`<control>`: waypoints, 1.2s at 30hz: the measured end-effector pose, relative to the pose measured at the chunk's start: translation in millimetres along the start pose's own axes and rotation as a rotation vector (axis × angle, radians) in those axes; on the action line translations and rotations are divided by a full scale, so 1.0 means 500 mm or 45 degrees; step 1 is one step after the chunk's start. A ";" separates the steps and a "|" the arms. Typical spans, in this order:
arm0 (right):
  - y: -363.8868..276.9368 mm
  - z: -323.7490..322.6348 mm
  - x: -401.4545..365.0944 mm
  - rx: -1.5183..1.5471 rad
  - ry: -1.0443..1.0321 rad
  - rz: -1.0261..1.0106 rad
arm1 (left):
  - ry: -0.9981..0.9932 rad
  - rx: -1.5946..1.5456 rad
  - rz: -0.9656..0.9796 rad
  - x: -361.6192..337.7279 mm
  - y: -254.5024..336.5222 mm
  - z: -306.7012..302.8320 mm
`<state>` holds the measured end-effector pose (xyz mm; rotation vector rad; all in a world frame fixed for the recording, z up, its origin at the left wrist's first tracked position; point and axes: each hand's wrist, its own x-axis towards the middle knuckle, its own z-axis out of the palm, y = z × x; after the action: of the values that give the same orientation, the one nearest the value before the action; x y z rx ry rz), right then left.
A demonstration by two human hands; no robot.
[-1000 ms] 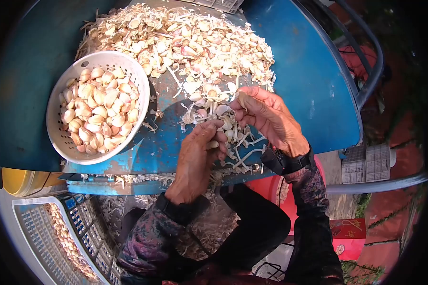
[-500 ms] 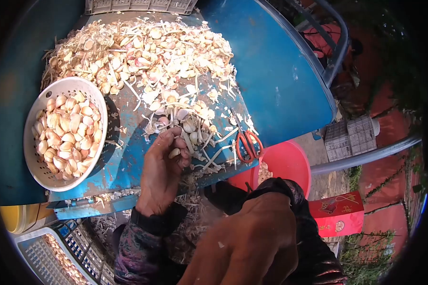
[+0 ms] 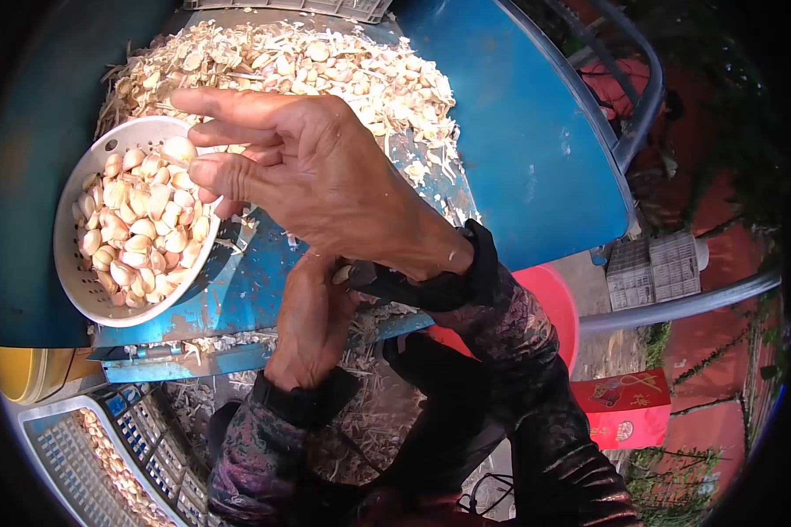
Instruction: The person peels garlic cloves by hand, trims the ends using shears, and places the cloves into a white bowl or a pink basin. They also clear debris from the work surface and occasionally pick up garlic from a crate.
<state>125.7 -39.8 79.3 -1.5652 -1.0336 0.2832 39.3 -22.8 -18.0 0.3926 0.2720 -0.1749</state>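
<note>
1. Head view, looking down. A blue worktop (image 3: pixel 518 149) carries a broad heap of papery garlic skins (image 3: pixel 325 66) at its far side. A white perforated colander (image 3: pixel 77 285) sits on the near left, tilted and partly over the worktop's edge.
2. The colander is well filled with peeled cloves (image 3: pixel 136 224).
3. The right hand (image 3: pixel 316 189) reaches across to the left, above the colander's right rim. Its grip is wide, with the fingers spread and pointing left.
4. One pale clove (image 3: pixel 181 149) shows just beside the fingertips, over the colander's far part. It cannot be told whether the fingers touch it.
5. The left hand (image 3: pixel 312 325) rests at the worktop's near edge, mostly covered by the right wrist and its black strap (image 3: pixel 466 272). Whether its grip is closed cannot be told.
6. A red bucket (image 3: pixel 549 303) stands below on the right. A grey crate (image 3: pixel 70 457) with more cloves lies at the near left, beside a yellow container (image 3: pixel 26 373).
7. Judged from this, the drop goes best with the hand low and over the middle of the bowl. Because the colander is tilted, the fingers should open fully so the clove neither bounces over the rim nor sticks to them.
</note>
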 end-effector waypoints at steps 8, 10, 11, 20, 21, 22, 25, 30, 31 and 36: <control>0.199 -0.292 -0.024 -1.311 0.242 0.425 | -0.010 -0.026 -0.053 0.004 0.009 -0.003; 0.250 -0.302 -0.048 -1.327 0.163 0.402 | -0.007 -0.004 -0.077 0.008 0.004 -0.001; 0.276 -0.305 -0.059 -1.420 0.106 0.302 | 0.000 0.000 -0.075 0.010 0.002 0.000; 0.226 -0.287 -0.086 -1.084 0.243 0.483 | -0.013 -0.013 -0.058 0.024 0.001 -0.008; 0.194 -0.272 -0.097 -0.911 0.265 0.541 | 0.018 0.042 -0.030 0.024 0.003 -0.001; 0.166 -0.256 -0.112 -0.734 0.283 0.597 | 0.053 0.095 -0.001 0.023 0.004 0.005; 0.079 -0.187 -0.164 -0.225 0.188 0.768 | 0.106 0.397 0.220 0.019 0.003 0.031; 0.105 -0.242 -0.138 -0.268 0.285 0.691 | 0.045 0.343 0.164 0.030 -0.011 0.004; 0.137 -0.272 -0.118 -0.464 0.413 0.694 | 0.086 0.242 0.107 0.029 -0.008 0.004; 0.297 -0.349 -0.088 -1.358 0.330 0.416 | 0.142 0.200 0.082 0.013 0.001 0.029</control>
<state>285.8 -178.8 -17.5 -2.6484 -0.7264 -0.3192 48.8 -29.0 -7.0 0.5674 0.3566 -0.1117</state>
